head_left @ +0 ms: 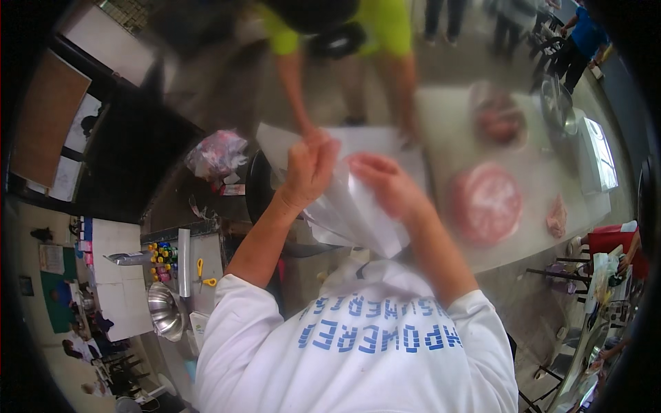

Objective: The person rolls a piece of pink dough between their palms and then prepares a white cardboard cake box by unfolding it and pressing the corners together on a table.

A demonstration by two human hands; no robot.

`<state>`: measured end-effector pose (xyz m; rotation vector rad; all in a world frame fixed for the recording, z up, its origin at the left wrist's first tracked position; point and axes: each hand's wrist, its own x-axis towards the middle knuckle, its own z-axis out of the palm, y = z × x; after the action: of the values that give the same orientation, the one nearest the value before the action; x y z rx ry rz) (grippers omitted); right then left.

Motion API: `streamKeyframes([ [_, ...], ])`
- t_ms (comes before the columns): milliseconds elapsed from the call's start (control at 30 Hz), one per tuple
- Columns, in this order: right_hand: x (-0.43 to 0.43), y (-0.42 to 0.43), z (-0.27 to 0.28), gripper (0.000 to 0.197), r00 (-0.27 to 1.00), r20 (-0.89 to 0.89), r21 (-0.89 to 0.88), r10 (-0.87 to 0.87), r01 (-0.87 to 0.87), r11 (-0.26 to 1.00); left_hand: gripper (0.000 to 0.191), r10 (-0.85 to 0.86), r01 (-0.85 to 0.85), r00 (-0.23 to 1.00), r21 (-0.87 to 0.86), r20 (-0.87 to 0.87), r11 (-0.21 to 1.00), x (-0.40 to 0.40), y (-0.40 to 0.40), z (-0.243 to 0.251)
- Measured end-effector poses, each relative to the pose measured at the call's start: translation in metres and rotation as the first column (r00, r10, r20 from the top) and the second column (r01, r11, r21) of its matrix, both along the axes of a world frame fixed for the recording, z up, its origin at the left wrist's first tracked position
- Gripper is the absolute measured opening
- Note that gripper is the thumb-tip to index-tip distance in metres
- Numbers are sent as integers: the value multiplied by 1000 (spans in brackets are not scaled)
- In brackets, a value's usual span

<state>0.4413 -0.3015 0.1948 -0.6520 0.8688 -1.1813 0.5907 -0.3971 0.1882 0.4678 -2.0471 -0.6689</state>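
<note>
A thin, clear plastic sheet or bag (356, 219) hangs in front of my chest. My left hand (311, 168) pinches its upper left part with bent fingers. With curled fingers my right hand (384, 180) grips the plastic a short way to the right; some blur lies over this hand. Beneath and behind the plastic is a pale, flat sheet (364, 137), whose material I cannot make out. Across from me a person in yellow-green sleeves (284, 38) reaches toward it with both arms. That person's left-side hand is partly hidden behind mine.
A pale table (439, 124) at right holds a round pink-red plastic-wrapped bundle (488, 204), a blurred container of dark red contents (498, 118) and a crumpled bag (556, 217). At left are a filled plastic bag (217, 155), yellow-handled scissors (200, 268), a foil roll (184, 263) and a fluted metal pan (164, 310).
</note>
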Motion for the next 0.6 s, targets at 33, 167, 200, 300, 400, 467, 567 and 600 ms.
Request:
streamKeyframes([
  [33,-1,0,-1,19,1000,-5,24,0,0,1000,28,-54,53,998,-54,-18,997,0,-1,-2],
  [167,0,-4,-9,18,998,48,-40,50,-48,998,26,-98,96,995,-108,-18,990,0,-3,-5],
  [200,0,-4,-10,18,997,61,-37,49,-47,998,25,-85,79,996,-145,-36,986,-1,-2,-5],
  [300,1,-5,-14,18,995,87,-89,50,-42,995,22,-39,34,999,-142,-34,989,-1,2,-2],
  [400,-1,-2,-6,17,998,4,-94,63,-62,994,20,5,-9,1000,-139,-27,990,0,1,-5],
  [467,0,-3,-7,16,997,14,-93,78,-77,993,18,16,-23,999,-177,-39,984,1,1,-4],
  [567,-2,-4,-3,14,995,16,-69,99,-97,993,17,-32,28,999,-113,-38,993,0,3,-2],
  [600,-3,-3,-1,13,994,11,-47,106,-105,993,17,-66,57,996,-128,-64,990,-1,1,-4],
])
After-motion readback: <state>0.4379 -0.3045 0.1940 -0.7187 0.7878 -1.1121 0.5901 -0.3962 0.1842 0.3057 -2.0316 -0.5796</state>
